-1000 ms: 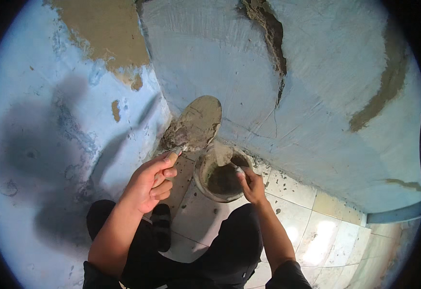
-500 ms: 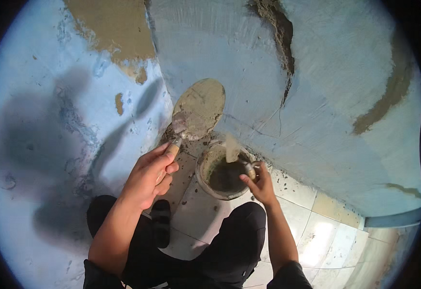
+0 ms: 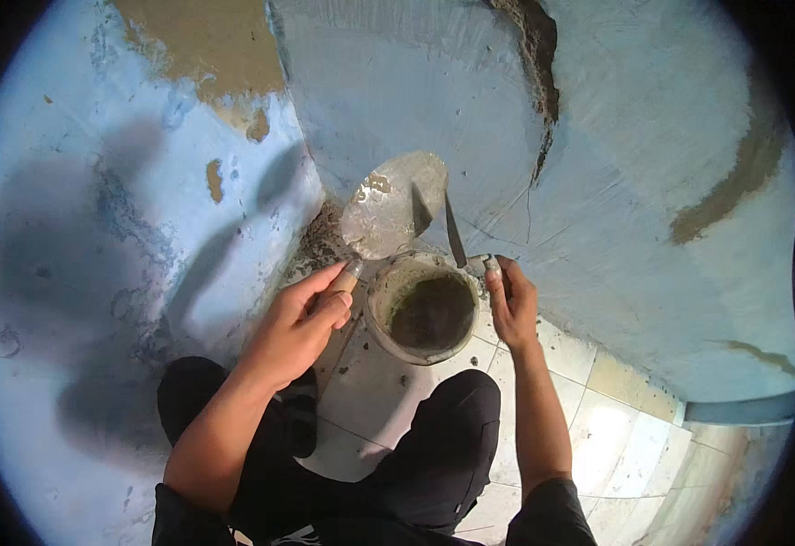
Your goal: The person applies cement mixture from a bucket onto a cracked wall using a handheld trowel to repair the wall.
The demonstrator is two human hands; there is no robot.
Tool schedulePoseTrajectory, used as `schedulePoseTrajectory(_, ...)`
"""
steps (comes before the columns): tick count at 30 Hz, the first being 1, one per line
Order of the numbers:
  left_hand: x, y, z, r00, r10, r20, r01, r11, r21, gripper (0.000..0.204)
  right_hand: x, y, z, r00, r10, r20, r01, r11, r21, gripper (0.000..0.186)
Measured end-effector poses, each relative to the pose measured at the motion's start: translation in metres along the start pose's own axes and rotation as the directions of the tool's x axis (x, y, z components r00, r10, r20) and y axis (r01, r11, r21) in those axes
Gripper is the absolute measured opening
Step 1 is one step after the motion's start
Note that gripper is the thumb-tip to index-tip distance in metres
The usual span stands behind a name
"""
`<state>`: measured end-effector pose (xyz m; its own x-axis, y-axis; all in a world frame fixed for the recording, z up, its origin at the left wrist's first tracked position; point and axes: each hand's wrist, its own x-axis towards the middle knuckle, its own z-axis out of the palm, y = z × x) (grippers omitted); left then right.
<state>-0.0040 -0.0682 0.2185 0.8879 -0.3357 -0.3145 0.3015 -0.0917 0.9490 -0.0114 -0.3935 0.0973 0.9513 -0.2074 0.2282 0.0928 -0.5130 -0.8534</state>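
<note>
Closed around a wooden handle, my left hand [image 3: 299, 326] holds a broad oval trowel [image 3: 381, 217] above the far left of the bucket. The blade is smeared grey, with a small patch of mortar near its left side and a dark shadow at its right. My right hand [image 3: 516, 308] grips a small trowel [image 3: 455, 235], whose narrow blade is seen nearly edge-on and points up to the oval blade's right edge; whether they touch I cannot tell. Between my hands stands a crusted round bucket [image 3: 374, 314] with dark, wet-looking mortar [image 3: 434, 314] inside.
Blue walls meet in a corner ahead. The left wall bears a tan mortar patch [image 3: 224, 55]; the right wall has a deep crack [image 3: 541, 77] and a brown strip [image 3: 725, 200]. Crumbled debris [image 3: 323, 238] lies in the corner. Pale floor tiles [image 3: 557, 400] carry bits of mortar.
The oval trowel has turned, its mortar-coated face giving way to a barer grey one. My right hand has moved up and right, bringing the small trowel from over the bucket to the oval blade's edge.
</note>
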Motion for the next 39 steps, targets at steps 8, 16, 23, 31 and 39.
schedulePoseTrajectory(8, 0.003, -0.007, 0.002, 0.997, 0.045, 0.069, -0.047, 0.999, 0.023, 0.048, -0.001, 0.018, 0.012, 1.000, -0.022, 0.016, 0.023, 0.997, -0.072, 0.028)
schedulePoseTrajectory(16, 0.020, -0.008, 0.015, 0.999, 0.019, 0.038, -0.015, 0.995, -0.094, 0.043, -0.051, 0.017, 0.085, 0.991, -0.015, 0.134, -0.027, 0.951, 0.309, 0.022)
schedulePoseTrajectory(23, 0.028, 0.003, -0.013, 0.987, -0.077, -0.138, 0.026, 0.941, -0.338, 0.028, -0.050, -0.019, 0.086, 0.790, 0.183, 0.585, -0.605, 0.384, 0.697, 0.042)
schedulePoseTrajectory(31, 0.044, -0.041, -0.002, 0.955, -0.205, -0.216, 0.022, 0.772, -0.635, 0.009, 0.042, -0.109, 0.098, 0.921, 0.084, 0.381, -0.359, 0.567, 0.741, 0.045)
schedulePoseTrajectory(39, 0.060, -0.048, 0.006, 0.957, -0.163, -0.242, -0.005, 0.820, -0.573, 0.011, 0.186, -0.243, 0.171, 0.981, -0.191, 0.022, 0.114, 0.670, 0.734, 0.035)
